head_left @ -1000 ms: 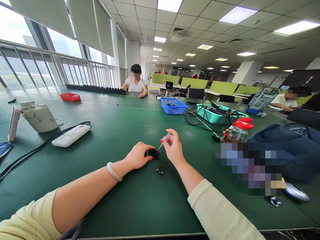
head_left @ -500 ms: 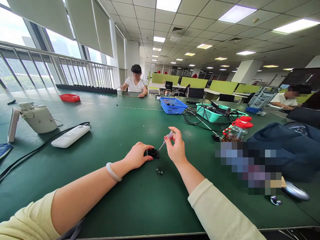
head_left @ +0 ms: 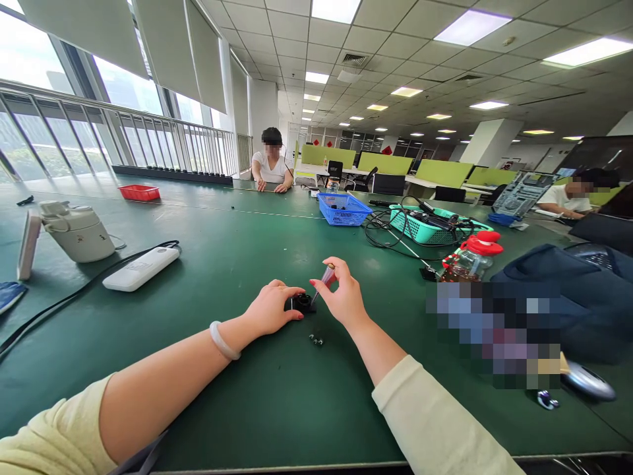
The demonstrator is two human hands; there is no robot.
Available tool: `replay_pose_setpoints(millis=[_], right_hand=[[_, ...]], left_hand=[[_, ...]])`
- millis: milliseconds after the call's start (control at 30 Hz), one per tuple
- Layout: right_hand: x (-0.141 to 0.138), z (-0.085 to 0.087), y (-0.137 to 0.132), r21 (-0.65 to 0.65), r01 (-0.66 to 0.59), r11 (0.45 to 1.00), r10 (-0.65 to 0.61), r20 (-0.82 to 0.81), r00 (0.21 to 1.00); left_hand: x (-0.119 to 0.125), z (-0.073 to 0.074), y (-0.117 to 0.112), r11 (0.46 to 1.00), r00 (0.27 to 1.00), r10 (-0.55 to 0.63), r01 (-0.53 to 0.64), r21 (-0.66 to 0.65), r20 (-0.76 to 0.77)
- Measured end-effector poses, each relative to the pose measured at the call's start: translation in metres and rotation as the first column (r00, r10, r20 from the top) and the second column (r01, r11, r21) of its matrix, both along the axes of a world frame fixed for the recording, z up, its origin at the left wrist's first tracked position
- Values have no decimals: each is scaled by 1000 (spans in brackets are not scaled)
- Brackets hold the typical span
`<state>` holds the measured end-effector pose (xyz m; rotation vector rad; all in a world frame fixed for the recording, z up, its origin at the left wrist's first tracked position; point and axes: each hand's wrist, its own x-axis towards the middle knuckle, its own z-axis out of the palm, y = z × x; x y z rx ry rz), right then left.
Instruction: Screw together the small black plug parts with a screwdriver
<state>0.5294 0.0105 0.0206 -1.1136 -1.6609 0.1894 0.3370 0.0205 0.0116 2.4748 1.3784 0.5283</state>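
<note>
My left hand (head_left: 273, 308) lies on the green table, its thumb and fingers closed around a small black part (head_left: 302, 303) with a round opening. In my right hand (head_left: 341, 295) is a screwdriver (head_left: 328, 274) with a clear, pinkish handle, pinched between thumb and fingers. Its shaft slants down and left, and the tip meets the right side of the black part; the exact contact is too small to make out. Just below, several small shiny pieces (head_left: 316, 340) rest on the table.
A white power bank (head_left: 142, 268) and a pale bottle (head_left: 79, 232) are at left. Farther back stand a red tray (head_left: 139, 192), a blue basket (head_left: 343, 210) and a teal basket (head_left: 415, 225) with cables. A red-lidded bottle (head_left: 469, 257) and dark bag (head_left: 568, 297) are at right.
My right hand has moved slightly left and the screwdriver stands steeper, its tip now at the black part. My left hand keeps its hold. The person across has shifted an arm.
</note>
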Motion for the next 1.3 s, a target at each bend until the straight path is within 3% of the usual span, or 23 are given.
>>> replay_pose_setpoints(millis=[200,433,733,1033,1167,1300], right_hand=[[1,1,-2,38,62,997,-64,37,997],[0,3,-2,40,22,999,-25,81,996],[-5,0,-11,165,-194,967,192,28,981],[-12,-1,-12,58,-362,931,348,165,923],[-14,-3,-10,36,-331,943,325,120,938],[-12,-7,-7,55,-234,971,236,-33,971]], left_hand=[[-2,-1,-2,1000,1000,-11,11,20,18],[-2,0,-3,1000,1000,-1,1,13,28],[-3,0,-2,999,999,-31,30,28,25],[-6,-1,-3,986,993,-111,115,123,-40],[-6,-1,-4,978,988,-119,133,161,-94],[-6,0,-5,974,983,-132,153,166,-131]])
